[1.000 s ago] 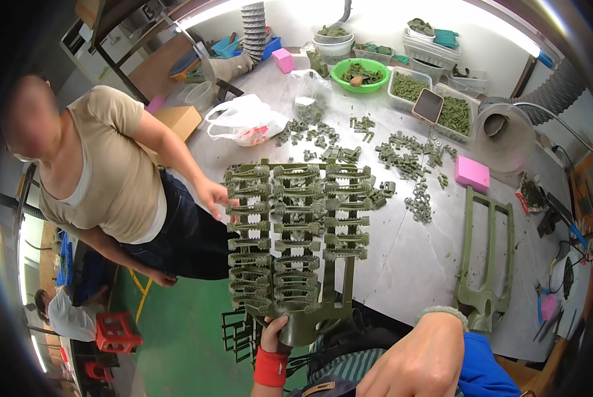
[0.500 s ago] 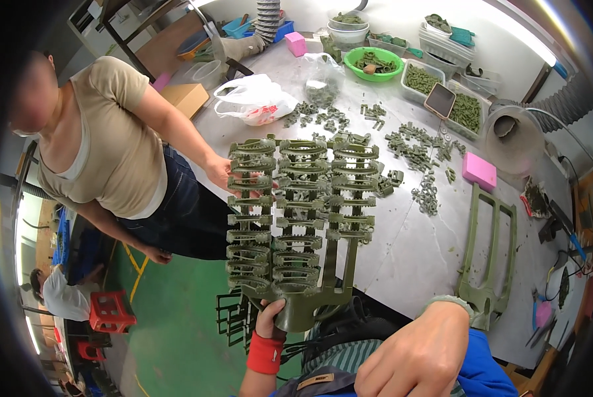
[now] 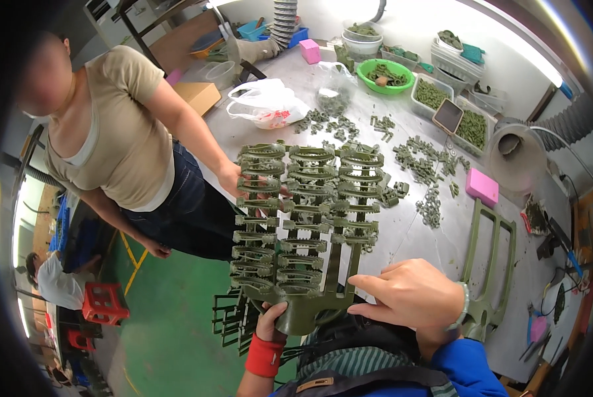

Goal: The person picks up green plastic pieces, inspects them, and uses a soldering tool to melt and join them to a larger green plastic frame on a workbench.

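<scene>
**Left hand [image 3: 270, 324] is holding a big green rack [image 3: 301, 246] by one end, and the top could be tipping**

Left hand is wrapping round the thick bottom end of the rack, with the thumb showing and most fingers hiding. Right hand [image 3: 412, 294] is holding nothing that shows. Its pointing finger and thumb are sitting apart, near the bare bar on the rack's right side. Whether the fingertip is touching, I cannot tell.

The rack is sitting in front of the person's body, hiding part of the surface [image 3: 399, 248]. Three rows of toothed rings [image 3: 308, 154] are filling most of it; the right row is stopping short.

One hand seems to be taking the weight from the bottom, so a tired grip could be letting the top tip or twist. If any rings are sitting loose, they could be dropping off.

The other person's hand [image 3: 230, 177] is poking in at the left row, with rings covering part of it. A quick pull from either side could be pinching those fingers or scraping them on the teeth.

Loose green pieces [image 3: 419, 159] are lying past the rack. A low swing could be knocking them about. A second green frame [image 3: 470, 258] is lying behind the right wrist, where a bump could be shoving it.
</scene>
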Demonstrator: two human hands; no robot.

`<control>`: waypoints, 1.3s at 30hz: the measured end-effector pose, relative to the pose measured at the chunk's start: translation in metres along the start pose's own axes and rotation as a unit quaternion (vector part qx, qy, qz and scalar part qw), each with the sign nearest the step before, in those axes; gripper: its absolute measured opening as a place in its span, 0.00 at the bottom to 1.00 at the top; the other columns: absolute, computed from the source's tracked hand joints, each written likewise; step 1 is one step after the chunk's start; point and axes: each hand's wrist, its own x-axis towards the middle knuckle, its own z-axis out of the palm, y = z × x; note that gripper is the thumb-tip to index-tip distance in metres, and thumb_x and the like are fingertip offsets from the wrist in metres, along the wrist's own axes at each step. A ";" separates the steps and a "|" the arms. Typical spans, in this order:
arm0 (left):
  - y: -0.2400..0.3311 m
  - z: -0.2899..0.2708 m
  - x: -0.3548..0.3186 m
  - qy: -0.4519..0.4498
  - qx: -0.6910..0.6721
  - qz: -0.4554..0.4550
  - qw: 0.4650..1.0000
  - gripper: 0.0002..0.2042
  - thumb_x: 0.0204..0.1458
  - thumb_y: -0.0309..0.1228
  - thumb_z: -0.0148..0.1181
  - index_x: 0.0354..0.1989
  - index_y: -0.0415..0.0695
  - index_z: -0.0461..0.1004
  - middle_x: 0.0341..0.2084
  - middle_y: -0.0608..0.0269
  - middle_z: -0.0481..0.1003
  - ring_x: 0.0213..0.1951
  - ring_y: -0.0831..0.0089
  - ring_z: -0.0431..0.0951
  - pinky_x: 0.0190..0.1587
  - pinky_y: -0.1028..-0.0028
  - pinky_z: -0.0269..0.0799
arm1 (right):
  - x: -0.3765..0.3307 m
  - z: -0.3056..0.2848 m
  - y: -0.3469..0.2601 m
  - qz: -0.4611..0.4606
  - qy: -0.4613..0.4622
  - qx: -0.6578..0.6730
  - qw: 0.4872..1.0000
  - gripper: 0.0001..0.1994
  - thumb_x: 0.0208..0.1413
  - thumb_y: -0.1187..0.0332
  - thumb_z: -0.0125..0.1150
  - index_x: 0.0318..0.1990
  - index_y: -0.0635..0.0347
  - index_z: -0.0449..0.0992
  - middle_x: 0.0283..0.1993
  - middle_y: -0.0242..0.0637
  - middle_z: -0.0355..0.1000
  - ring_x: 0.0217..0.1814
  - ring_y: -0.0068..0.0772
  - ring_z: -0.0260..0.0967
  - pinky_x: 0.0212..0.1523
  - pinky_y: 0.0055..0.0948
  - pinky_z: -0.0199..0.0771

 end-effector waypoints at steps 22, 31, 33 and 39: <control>0.001 0.006 0.004 -0.030 -0.063 -0.031 0.997 0.21 0.49 0.20 0.55 0.55 0.40 0.70 0.47 0.53 0.76 0.48 0.60 0.77 0.53 0.63 0.74 | 0.014 0.001 0.014 0.012 -0.088 -0.035 0.995 0.17 0.56 0.54 0.63 0.42 0.58 0.77 0.15 0.33 0.71 0.16 0.42 0.70 0.18 0.34 0.69; 0.003 -0.013 0.009 -0.037 -0.037 -0.027 0.998 0.24 0.48 0.20 0.55 0.57 0.38 0.68 0.49 0.53 0.75 0.50 0.60 0.76 0.55 0.63 0.72 | 0.021 -0.057 0.012 -0.055 0.245 0.148 0.956 0.09 0.52 0.76 0.66 0.41 0.63 0.81 0.30 0.35 0.78 0.30 0.26 0.75 0.31 0.26 0.73; 0.004 -0.015 0.009 -0.035 -0.040 -0.026 0.998 0.24 0.48 0.20 0.55 0.57 0.39 0.68 0.49 0.53 0.75 0.49 0.60 0.76 0.55 0.63 0.72 | 0.041 -0.067 0.015 0.003 0.287 0.161 0.944 0.08 0.56 0.74 0.64 0.42 0.65 0.80 0.32 0.35 0.79 0.31 0.23 0.74 0.33 0.25 0.73; 0.008 -0.015 0.005 -0.009 -0.039 -0.040 0.998 0.25 0.48 0.19 0.56 0.59 0.39 0.67 0.49 0.54 0.74 0.50 0.61 0.76 0.54 0.63 0.72 | 0.120 -0.083 0.064 0.049 0.132 0.129 0.982 0.10 0.63 0.66 0.58 0.43 0.63 0.79 0.34 0.35 0.76 0.37 0.21 0.72 0.40 0.23 0.72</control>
